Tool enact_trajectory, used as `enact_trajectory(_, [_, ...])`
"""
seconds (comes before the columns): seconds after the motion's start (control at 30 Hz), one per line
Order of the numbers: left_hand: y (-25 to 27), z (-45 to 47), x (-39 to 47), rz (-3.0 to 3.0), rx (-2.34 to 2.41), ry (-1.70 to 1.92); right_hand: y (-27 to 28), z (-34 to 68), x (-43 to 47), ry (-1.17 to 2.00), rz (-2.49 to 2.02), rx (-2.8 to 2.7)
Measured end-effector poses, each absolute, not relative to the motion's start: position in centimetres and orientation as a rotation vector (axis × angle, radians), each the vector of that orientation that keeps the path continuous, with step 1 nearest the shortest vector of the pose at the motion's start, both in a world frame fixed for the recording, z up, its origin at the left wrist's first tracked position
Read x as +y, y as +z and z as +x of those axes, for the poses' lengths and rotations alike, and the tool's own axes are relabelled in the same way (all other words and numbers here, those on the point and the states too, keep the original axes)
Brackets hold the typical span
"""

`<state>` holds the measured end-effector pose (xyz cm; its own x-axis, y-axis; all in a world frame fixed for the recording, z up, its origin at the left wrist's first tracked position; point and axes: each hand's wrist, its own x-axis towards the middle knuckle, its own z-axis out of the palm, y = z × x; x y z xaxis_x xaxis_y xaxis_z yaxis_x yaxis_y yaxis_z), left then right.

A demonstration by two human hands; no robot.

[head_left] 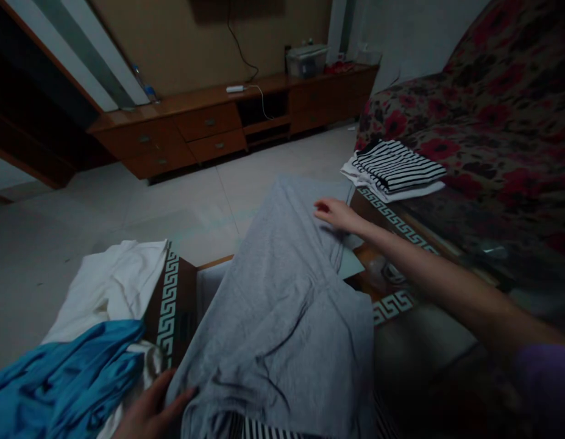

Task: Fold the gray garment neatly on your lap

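Observation:
A light grey garment [282,292] is spread out over the glass table in front of me, creased in its lower half. Its exact kind is unclear. At its lower left edge, my left hand [152,405] has the cloth between thumb and fingers. My right hand [334,214] is over the garment's upper right part, fingers loosely curled, with no cloth visible in them. Black-and-white striped cloth [268,430] shows beneath the near hem. Left of the garment lie a folded white garment [113,280] and a crumpled blue one [76,378].
A striped folded garment [398,166] lies on white cloth at the table's far right corner. A floral sofa [487,122] stands on the right. Across the tiled floor [209,195] runs a wooden TV cabinet [172,131] with a plastic box [307,61] on it.

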<state>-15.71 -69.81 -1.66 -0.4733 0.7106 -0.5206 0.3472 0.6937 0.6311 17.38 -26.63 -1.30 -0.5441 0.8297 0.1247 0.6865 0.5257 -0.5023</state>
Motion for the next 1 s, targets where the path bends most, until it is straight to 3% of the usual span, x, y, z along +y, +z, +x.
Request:
enact_trajectory(0.17, [0.1,-13.1,-71.3,0.608,1.911,0.726,-4.2,29.8,-43.0,0.83,-1.521,-2.393])
enact_trajectory(0.33, [0.1,-12.3,-72.6,0.652,2.027,0.92,-6.6,27.8,-53.7,0.35,-1.605,-2.27])
enact_trajectory(0.4, [0.1,-12.0,-73.2,0.617,2.051,1.062,-6.4,26.3,-54.7,0.333,-1.643,-2.182])
enact_trajectory(0.53, [-0.1,-11.1,-74.9,0.55,2.027,1.246,-5.7,28.2,-51.9,0.766,-1.715,-1.879])
enact_trajectory(0.67, [-1.3,-10.1,-76.4,0.676,2.016,1.18,-5.3,33.3,-48.3,1.014,-1.733,-1.633])
enact_trajectory(0.9, [-0.8,-5.5,-77.9,1.439,2.591,0.787,-5.1,36.2,-51.7,0.771,-1.727,-1.762])
enact_trajectory(1.0, [0.0,-2.5,-79.5,1.961,2.521,0.616,-4.9,37.7,-54.8,0.601,-1.618,-1.852])
